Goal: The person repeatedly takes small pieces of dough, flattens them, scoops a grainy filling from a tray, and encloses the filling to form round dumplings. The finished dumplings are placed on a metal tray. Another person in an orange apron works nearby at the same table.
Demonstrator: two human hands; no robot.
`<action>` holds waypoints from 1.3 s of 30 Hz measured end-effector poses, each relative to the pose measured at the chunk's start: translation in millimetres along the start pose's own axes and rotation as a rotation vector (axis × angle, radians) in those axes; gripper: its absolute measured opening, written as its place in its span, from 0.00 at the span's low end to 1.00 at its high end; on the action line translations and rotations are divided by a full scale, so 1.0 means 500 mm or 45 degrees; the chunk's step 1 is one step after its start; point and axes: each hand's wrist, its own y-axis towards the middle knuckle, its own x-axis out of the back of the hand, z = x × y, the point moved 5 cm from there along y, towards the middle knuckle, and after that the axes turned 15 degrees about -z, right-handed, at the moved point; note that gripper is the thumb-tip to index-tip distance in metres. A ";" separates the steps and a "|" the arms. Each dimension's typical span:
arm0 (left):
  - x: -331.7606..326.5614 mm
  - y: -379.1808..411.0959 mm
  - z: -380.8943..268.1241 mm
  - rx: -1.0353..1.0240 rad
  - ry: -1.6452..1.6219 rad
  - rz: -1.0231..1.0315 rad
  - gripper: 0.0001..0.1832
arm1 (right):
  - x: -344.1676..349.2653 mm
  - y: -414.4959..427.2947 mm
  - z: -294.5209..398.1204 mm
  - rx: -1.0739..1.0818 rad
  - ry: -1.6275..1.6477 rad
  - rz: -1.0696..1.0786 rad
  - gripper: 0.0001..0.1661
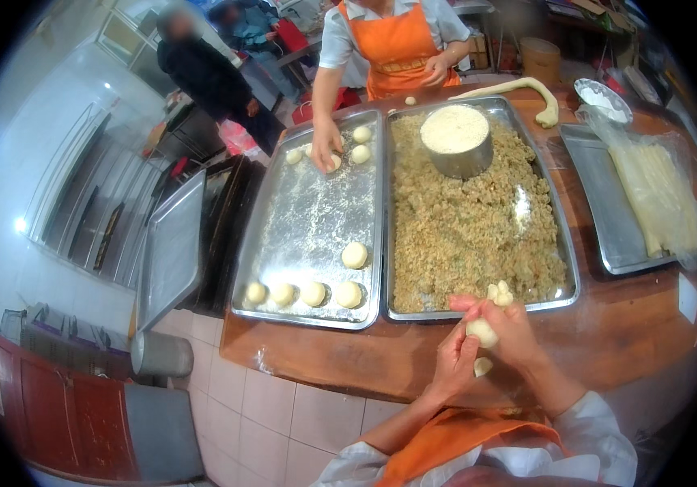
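Note:
My left hand [460,356] and my right hand [510,332] meet at the near edge of the filling tray, both closed around a pale dough ball [482,333]. A lumpy bit of dough [499,293] sticks up above my right fingers. Below the ball, a small dough piece [482,366] shows by my wrists. Just beyond my hands, a metal tray of crumbly brown filling [476,219] holds a round metal tin of pale grains [455,131]. To its left, a floured metal baking tray [376,213] carries several round dough balls [348,294].
Across the table, a person in an orange apron [394,42] reaches into the baking tray. A dough rope [528,83], a bowl of white powder [603,100] and a tray with bagged dough [646,189] lie right. Other people [208,70] stand beyond. An empty tray [172,243] leans left.

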 end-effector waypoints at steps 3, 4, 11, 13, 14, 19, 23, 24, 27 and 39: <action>0.000 -0.003 -0.014 0.068 0.106 -0.017 0.22 | 0.010 0.004 -0.004 0.161 -0.100 0.056 0.16; 0.003 -0.001 -0.011 -0.018 0.155 -0.023 0.22 | 0.007 0.004 -0.003 0.225 -0.151 0.068 0.15; 0.010 0.014 -0.056 -0.185 0.096 0.106 0.23 | 0.012 0.014 0.018 0.639 -0.681 0.174 0.29; 0.007 0.030 -0.049 0.504 -0.743 0.011 0.25 | 0.017 0.002 0.040 0.479 -0.819 0.076 0.30; 0.010 0.034 -0.046 0.474 -0.721 0.070 0.25 | 0.029 0.001 0.039 0.364 -0.732 0.007 0.29; 0.014 0.041 -0.077 0.413 -0.728 0.056 0.29 | 0.019 -0.004 0.056 -0.077 -0.269 0.074 0.20; 0.014 0.023 -0.090 0.259 -0.591 0.054 0.27 | 0.018 -0.013 0.085 -0.074 -0.275 0.135 0.15; 0.016 0.021 -0.089 0.225 -0.555 0.018 0.25 | 0.018 -0.013 0.099 0.183 -0.478 0.161 0.15; 0.032 0.031 -0.058 0.577 -0.602 -0.011 0.20 | 0.005 -0.022 0.122 0.758 -0.897 0.232 0.13; 0.037 0.046 -0.074 0.529 -0.297 -0.229 0.18 | -0.005 -0.023 0.100 0.844 -0.898 0.205 0.13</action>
